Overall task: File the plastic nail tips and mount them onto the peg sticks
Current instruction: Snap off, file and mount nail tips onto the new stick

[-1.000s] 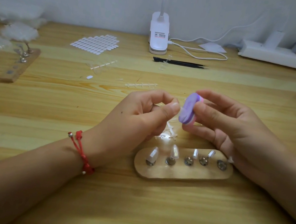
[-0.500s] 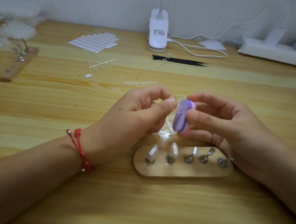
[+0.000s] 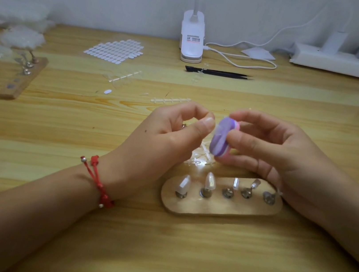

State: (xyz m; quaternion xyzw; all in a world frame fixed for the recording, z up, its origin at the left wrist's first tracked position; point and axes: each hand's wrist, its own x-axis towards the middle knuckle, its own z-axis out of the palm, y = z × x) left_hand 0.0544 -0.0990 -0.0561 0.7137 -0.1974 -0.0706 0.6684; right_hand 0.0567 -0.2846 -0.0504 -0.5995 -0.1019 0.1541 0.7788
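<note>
While two of five pegs [image 3: 227,192] on the near wooden holder [image 3: 221,209] carry glossy, translucent nail tips [image 3: 210,182], three look unfilled, so the job seems under halfway. Just behind, the left hand [image 3: 168,139] pinches what is probably another clear tip, too transparent to see, against the purple-and-pink file block [image 3: 221,139] clamped in the fingers of the right hand [image 3: 269,149]. Farther off, tip strips [image 3: 170,100] lie on the surface [image 3: 178,263].
</note>
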